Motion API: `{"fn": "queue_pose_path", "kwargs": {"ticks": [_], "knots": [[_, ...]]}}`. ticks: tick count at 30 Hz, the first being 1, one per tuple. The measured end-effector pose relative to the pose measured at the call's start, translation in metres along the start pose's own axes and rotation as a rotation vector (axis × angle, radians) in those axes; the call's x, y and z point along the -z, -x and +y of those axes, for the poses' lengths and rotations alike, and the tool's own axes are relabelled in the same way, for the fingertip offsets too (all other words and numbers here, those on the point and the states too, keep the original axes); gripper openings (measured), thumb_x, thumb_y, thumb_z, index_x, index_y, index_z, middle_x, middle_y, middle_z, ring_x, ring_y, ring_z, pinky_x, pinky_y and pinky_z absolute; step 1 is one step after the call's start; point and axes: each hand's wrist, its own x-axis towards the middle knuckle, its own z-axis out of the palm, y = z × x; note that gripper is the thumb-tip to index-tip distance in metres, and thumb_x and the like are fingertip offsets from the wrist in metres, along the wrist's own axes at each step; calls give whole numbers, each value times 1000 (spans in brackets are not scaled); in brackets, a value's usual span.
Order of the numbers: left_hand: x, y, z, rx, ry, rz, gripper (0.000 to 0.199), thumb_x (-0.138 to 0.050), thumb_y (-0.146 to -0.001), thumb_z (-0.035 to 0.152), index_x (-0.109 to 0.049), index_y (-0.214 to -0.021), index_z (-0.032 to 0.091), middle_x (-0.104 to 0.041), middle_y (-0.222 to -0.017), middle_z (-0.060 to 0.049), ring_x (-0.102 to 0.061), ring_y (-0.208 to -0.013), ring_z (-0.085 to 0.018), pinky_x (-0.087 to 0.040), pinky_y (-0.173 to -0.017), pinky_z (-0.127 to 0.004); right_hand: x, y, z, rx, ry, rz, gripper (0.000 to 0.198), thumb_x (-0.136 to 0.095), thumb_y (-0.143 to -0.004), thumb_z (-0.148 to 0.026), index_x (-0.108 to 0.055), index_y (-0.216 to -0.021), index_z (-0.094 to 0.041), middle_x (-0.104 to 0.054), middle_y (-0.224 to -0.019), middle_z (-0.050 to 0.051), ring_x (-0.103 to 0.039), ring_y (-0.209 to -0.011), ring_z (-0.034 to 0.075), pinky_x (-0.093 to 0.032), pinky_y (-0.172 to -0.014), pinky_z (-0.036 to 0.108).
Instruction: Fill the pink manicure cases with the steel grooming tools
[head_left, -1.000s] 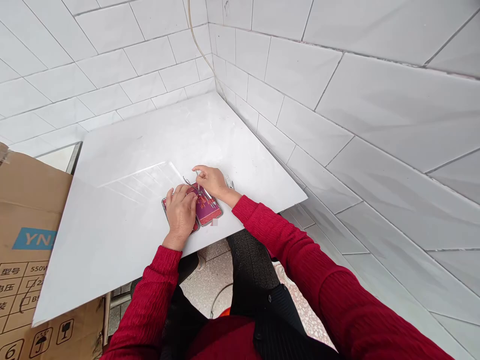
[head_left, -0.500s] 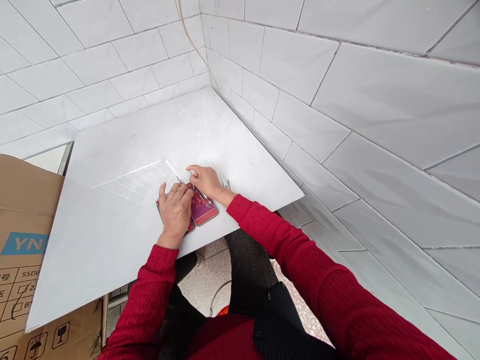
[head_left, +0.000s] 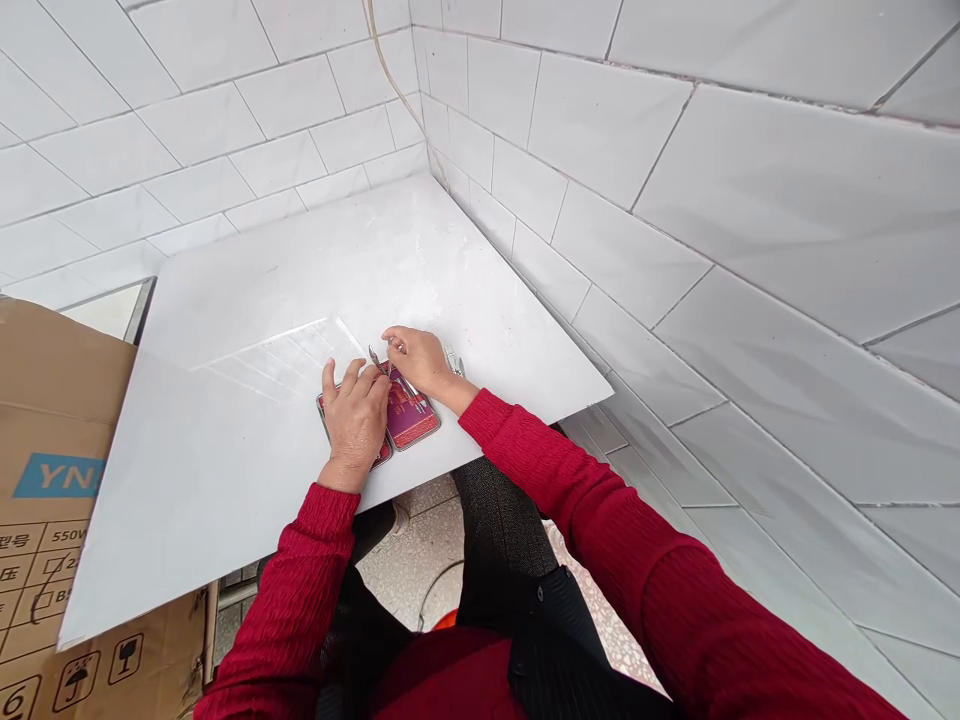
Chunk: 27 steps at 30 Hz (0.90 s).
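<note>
An open manicure case (head_left: 405, 425) with a purple and red lining lies on the white tabletop near its front edge. Slim silver tools sit in its right half. My left hand (head_left: 355, 410) rests over the left half with fingers bent, gripping the case; its thumb is hidden. At the case's far edge, my right hand (head_left: 418, 358) has thumb and fingers pinched on a small silver tool, too small to name for certain. A dark pointed metal piece (head_left: 375, 357) stands up between the two hands. Beyond my right wrist lies a silver nail clipper-like tool (head_left: 454, 360), partly covered.
The white tabletop (head_left: 225, 480) fills a corner between tiled walls (head_left: 750, 330). Clear plastic strips or a sleeve (head_left: 262, 355) lie left of the case. A cardboard box (head_left: 52, 410) stands at the left edge. A thin cable (head_left: 390, 75) hangs in the corner.
The dark metal piece between my hands now stands more upright. My right hand has turned slightly, fingers curling in more. My left hand stays on the case; the view shifted a little.
</note>
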Motion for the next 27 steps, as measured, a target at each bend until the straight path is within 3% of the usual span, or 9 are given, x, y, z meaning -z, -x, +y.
{"fn": "queue_pose_path", "kwargs": {"ticks": [4, 7, 27], "knots": [[-3, 2, -4, 7, -1, -36, 34, -40, -104, 23, -71, -91, 24, -74, -86, -5, -69, -91, -24, -37, -116, -56, -2, -1, 1, 10, -24, 2, 34, -51, -95, -15, -76, -118, -21, -77, -96, 0, -67, -89, 15, -47, -85, 24], [-4, 3, -5, 11, -25, -43, 34, -41, -104, 25, -72, -90, 23, -73, -80, -5, -68, -81, -23, -43, -110, -51, -1, -2, 2, 36, -12, 1, 32, -54, -95, -17, -77, -117, -21, -78, -100, 2, -68, -94, 16, -47, -88, 25], [-5, 1, -7, -27, -17, -15, 32, -41, -101, 18, -71, -90, 23, -76, -86, -5, -72, -94, -22, -38, -117, -51, -5, -6, 14, 46, 21, 9, 36, -52, -94, -13, -79, -115, -22, -79, -110, 2, -70, -101, 17, -48, -92, 25]]}}
